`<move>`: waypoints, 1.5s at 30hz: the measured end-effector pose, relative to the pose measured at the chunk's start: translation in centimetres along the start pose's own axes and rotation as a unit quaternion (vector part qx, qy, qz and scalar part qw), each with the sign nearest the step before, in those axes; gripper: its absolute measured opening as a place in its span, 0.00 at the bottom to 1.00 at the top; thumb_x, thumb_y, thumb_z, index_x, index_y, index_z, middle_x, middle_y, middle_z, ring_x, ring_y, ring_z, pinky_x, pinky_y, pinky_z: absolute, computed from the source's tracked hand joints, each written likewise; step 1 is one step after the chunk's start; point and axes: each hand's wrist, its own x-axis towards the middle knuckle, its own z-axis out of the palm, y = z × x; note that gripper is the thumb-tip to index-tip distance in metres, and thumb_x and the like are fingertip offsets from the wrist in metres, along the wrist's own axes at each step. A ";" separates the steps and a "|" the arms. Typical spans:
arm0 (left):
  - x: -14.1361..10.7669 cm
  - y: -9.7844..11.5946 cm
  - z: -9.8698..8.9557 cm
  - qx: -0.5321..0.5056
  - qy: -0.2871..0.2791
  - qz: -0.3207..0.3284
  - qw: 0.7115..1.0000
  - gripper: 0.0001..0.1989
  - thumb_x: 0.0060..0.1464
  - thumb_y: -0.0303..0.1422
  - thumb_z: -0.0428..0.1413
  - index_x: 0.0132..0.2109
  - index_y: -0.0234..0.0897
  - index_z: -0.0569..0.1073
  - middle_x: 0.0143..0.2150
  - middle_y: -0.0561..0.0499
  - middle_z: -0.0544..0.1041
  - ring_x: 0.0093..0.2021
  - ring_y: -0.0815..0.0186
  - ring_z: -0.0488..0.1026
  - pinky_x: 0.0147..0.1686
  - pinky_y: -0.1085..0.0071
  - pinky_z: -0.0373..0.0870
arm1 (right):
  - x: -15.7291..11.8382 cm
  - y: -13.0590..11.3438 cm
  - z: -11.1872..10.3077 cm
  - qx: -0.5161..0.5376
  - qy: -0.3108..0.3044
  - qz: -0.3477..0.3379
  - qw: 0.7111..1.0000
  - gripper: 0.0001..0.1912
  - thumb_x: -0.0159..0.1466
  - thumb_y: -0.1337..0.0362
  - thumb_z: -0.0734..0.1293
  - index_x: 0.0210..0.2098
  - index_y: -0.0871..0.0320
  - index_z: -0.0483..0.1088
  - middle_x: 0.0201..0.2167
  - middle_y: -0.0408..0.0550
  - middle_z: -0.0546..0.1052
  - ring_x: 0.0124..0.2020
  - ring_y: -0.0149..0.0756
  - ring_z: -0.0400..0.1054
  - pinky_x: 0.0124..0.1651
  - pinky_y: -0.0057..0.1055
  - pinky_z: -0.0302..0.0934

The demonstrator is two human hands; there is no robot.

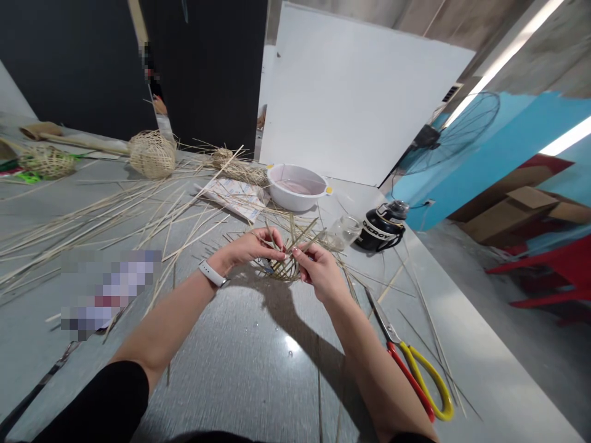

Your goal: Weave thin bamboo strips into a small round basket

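A small, partly woven bamboo basket (282, 269) rests on the table between my hands, with loose strips sticking up and outward from it. My left hand (259, 245) pinches a strip at the basket's upper edge, thumb and forefinger pressed together. Close beside it, my right hand (318, 268) is also closed on the strips, its thumb near the left fingertips. Both hands partly cover the weave, so the exact crossing of the strips is hidden. A white band circles my left wrist.
Scissors (396, 339) with red and yellow handles lie by my right forearm. Beyond stand a white basin (298, 200), a glass jar (345, 231) and a black bottle (381, 227). Long bamboo strips (124, 212) spread across the left, near a round woven basket (152, 155).
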 end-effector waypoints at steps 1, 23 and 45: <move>0.1 0.0 0.2 -0.012 0.009 0.001 1.000 0.18 0.38 0.33 0.72 0.32 0.33 0.71 0.34 0.54 0.76 0.34 0.71 0.73 0.38 0.72 0.67 | 0.0 0.0 0.0 0.002 0.005 -0.002 1.000 0.23 0.48 0.46 0.75 0.30 0.57 0.68 0.16 0.33 0.64 0.11 0.23 0.55 0.15 0.23 0.42; 0.3 0.6 2.3 -0.058 0.118 -0.006 0.991 0.17 0.36 0.34 0.72 0.29 0.32 0.72 0.23 0.56 0.74 0.25 0.73 0.69 0.30 0.73 0.67 | 0.1 0.4 -0.1 0.010 0.052 -0.055 0.997 0.19 0.54 0.47 0.73 0.29 0.55 0.67 0.11 0.32 0.60 0.11 0.25 0.52 0.14 0.24 0.42; 0.1 1.5 2.1 -0.047 0.102 -0.015 0.994 0.18 0.34 0.34 0.72 0.28 0.31 0.73 0.23 0.55 0.75 0.24 0.73 0.69 0.28 0.73 0.65 | 0.4 0.2 -0.4 0.075 0.028 -0.053 0.995 0.18 0.49 0.52 0.76 0.30 0.56 0.72 0.14 0.33 0.63 0.11 0.23 0.51 0.14 0.24 0.40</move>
